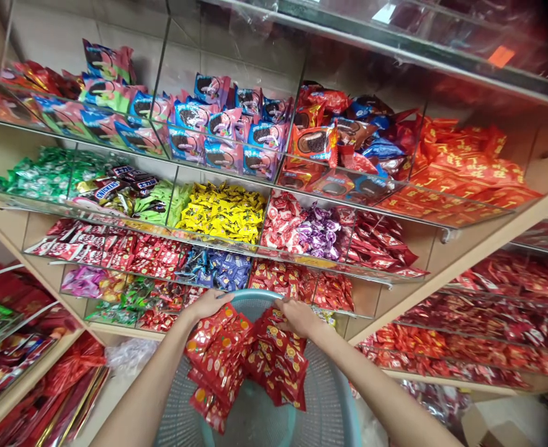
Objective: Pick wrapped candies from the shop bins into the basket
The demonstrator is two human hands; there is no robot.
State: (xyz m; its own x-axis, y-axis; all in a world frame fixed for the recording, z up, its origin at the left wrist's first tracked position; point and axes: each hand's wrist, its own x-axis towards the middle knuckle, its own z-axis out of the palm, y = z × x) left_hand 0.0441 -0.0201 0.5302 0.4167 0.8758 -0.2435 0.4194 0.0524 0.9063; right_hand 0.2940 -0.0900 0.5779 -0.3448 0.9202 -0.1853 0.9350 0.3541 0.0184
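Observation:
My left hand (211,304) is closed at the far left of a blue-green plastic basket (323,379), with a bunch of red candy packets (220,360) hanging below it. Part of its fingers is hidden. On the other side, my right hand (299,318) curls its fingers round a second bunch of red candy packets (278,354), printed with orange slices. Both bunches are over the basket's inside, side by side, with a narrow gap low between them. The basket's mesh wall and part of its floor show underneath.
Ahead rises a wooden shelf unit (404,310) with clear dividers. It holds yellow candies (224,211), purple candies (320,230), wrapped cookies (211,121) and orange packets (469,161). More candy shelves flank it. A cardboard box (501,419) sits at lower right.

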